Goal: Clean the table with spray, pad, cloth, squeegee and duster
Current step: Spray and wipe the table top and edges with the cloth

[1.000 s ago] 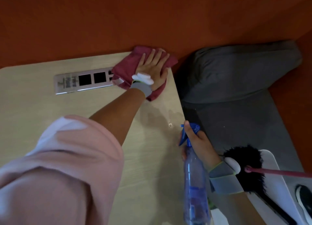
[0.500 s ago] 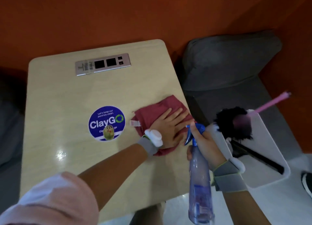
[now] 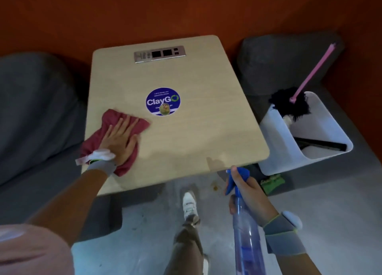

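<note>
The left hand [image 3: 118, 138] lies flat on a dark red cloth [image 3: 112, 117], fingers straight and slightly spread, palm pressing the cloth onto the pale wooden surface [image 3: 196, 134] near its left edge. The cloth is bunched, and parts of it show beyond the fingertips and under the wrist. The right hand [image 3: 246, 194] is clamped around the neck of a translucent blue spray bottle [image 3: 246, 239], with the index finger resting over the top of the blue spray head. The bottle is held off the surface, just past the near right corner, nozzle end toward the surface and body slanting back toward the person. Both wrists wear grey bands with a white piece on top.

A round blue "ClayGo" sticker [image 3: 162, 101] sits in the middle of the surface, just right of the cloth and apart from it. A metal socket panel [image 3: 159, 54] is set in near the far edge.

On the grey seat [image 3: 279, 62] to the right stands a white bin [image 3: 322, 161]. A duster [image 3: 289, 103] stands in its far end with its black fluffy head down and its pink handle leaning up and to the right. A black squeegee [image 3: 322, 145] lies inside, nearer. A green pad [image 3: 272, 182] lies just beside the bin's near left corner. Another grey seat is on the left, an orange wall runs behind, and a white shoe [image 3: 189, 204] stands on the floor below.
</note>
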`<state>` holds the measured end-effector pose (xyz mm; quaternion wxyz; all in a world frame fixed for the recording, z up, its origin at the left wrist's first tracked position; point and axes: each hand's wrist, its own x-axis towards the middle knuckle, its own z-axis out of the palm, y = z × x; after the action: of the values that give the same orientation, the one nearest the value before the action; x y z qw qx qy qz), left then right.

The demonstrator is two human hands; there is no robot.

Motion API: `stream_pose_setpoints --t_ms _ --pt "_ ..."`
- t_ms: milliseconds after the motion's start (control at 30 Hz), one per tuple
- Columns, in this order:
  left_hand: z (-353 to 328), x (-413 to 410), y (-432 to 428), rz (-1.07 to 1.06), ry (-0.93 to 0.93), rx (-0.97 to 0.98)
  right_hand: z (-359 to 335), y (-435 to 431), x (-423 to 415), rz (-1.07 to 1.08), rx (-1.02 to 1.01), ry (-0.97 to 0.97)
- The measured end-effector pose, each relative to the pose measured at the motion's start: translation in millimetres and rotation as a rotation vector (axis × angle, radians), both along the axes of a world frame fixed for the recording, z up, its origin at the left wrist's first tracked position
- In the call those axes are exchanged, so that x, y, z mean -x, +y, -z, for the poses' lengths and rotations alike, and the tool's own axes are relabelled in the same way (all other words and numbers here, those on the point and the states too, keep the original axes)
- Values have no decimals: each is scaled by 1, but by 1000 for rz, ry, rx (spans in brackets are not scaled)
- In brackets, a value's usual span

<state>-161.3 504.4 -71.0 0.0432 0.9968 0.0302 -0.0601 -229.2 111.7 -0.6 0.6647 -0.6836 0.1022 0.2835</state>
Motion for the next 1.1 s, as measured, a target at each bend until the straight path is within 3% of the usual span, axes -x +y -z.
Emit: stream_pose_setpoints --t_ms 267,767,1100 --pt "-4 53 42 5 1 -27 21 38 56 -178 -79 -77" --pt "13 52 46 16 -137 13 113 201 66 -311 -197 -375" --pt "13 46 46 29 -107 -10 122 242 57 -398 -266 -726"
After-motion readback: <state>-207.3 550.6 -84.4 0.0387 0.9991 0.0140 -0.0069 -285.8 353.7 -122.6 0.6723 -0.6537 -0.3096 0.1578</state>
